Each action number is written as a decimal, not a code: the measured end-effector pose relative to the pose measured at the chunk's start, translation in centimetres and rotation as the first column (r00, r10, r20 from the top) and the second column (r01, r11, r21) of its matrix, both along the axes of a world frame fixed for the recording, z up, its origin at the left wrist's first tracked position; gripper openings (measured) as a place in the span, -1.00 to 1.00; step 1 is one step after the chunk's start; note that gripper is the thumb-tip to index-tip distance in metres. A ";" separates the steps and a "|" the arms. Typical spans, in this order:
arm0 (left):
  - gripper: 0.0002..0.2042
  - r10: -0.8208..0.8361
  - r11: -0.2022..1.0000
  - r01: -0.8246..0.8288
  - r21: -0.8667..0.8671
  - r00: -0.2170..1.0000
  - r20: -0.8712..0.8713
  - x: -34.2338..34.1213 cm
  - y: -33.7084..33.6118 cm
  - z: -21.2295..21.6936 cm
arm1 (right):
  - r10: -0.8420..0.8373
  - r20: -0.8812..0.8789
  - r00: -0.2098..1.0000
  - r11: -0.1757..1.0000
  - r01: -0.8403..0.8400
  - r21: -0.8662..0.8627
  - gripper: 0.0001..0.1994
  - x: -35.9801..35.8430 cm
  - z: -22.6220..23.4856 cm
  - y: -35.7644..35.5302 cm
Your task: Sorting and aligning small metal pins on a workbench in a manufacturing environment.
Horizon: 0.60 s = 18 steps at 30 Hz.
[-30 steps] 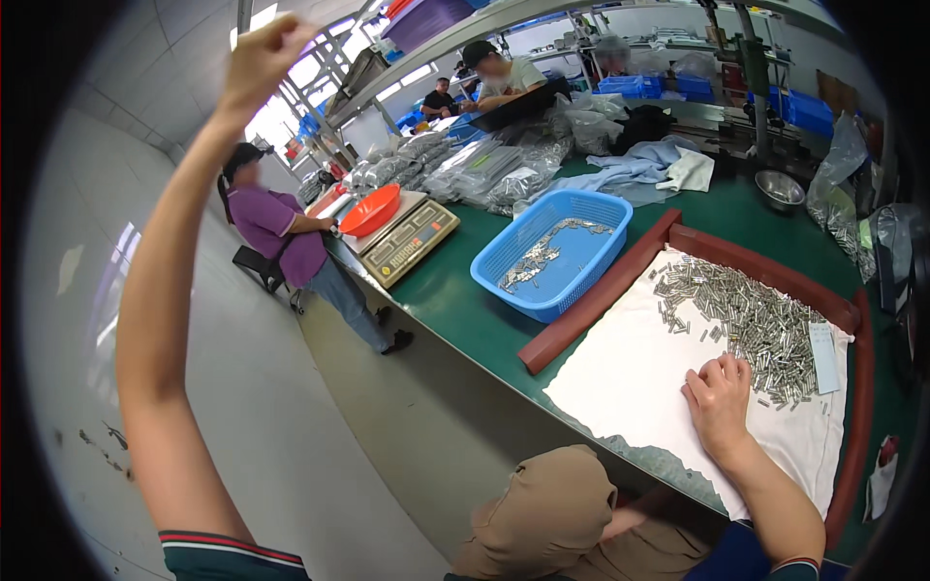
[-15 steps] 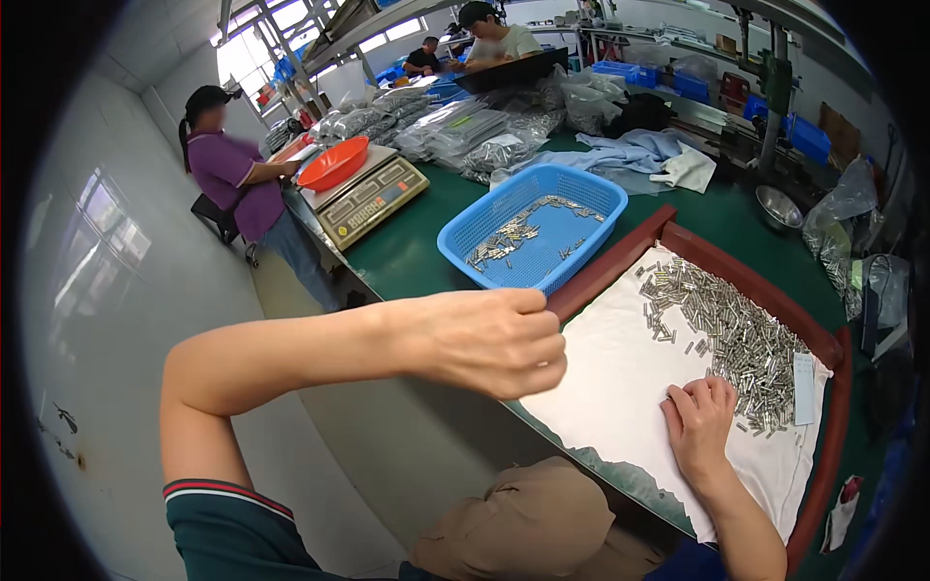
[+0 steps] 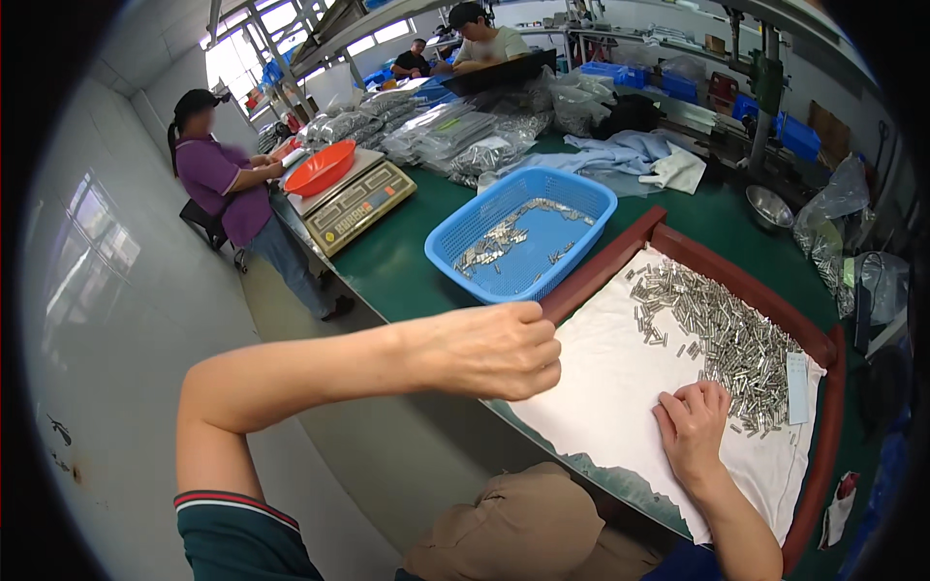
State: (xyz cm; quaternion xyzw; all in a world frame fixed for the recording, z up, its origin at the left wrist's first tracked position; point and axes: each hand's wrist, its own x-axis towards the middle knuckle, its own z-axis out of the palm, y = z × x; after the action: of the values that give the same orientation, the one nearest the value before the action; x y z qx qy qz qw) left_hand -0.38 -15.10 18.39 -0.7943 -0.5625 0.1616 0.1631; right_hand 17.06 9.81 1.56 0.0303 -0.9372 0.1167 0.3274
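My left hand [image 3: 494, 351] is closed with its fingers curled, held up over the near left edge of a white cloth [image 3: 605, 382]. Its back faces me, so whatever is inside is hidden. On that cloth my right hand [image 3: 695, 426] rests with bent fingers close together, at the near left edge of a heap of small silvery metal pins [image 3: 741, 339]. Its fingertips are tucked out of sight. A blue perforated basket [image 3: 441, 232] stands beyond my left hand, with more pins scattered on its bottom. A pale paper slip [image 3: 797, 387] lies at the heap's right side.
A reddish-brown raised rim [image 3: 746, 272] borders the cloth on the green table [image 3: 383, 276]. Left of the basket stands a scale [image 3: 360, 208] bearing a red bowl [image 3: 320, 168]. Behind are filled plastic bags [image 3: 465, 136], and a metal bowl [image 3: 769, 206] sits right. Other people are beyond the table.
The view has shifted slightly, so the table and basket appear a little further left. My left hand stays closed and my right hand keeps its place beside the pins.
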 end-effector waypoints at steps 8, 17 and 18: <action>-0.86 -0.199 0.892 -0.042 0.449 0.857 0.476 3.4 11.1 -8.3 | 0.012 0.035 0.999 0.999 -0.013 0.032 -0.81 -0.3 -0.5 0.4; -0.89 -0.379 0.710 -0.367 0.602 0.522 0.765 3.2 19.2 -14.1 | 0.007 0.012 1.000 1.000 -0.007 -0.025 -0.76 -0.6 -0.4 0.0; -0.89 -0.383 0.713 -0.363 0.601 0.517 0.766 3.2 19.1 -14.7 | 0.004 0.006 1.000 1.000 -0.004 -0.026 -0.76 -0.5 -0.3 -0.1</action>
State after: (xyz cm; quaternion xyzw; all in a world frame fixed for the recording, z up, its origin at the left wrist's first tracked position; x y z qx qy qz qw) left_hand 2.83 4.00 3.67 -0.6439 -0.5775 -0.4779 0.1535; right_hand 16.52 9.73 1.23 0.0275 -0.9365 0.1294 0.3247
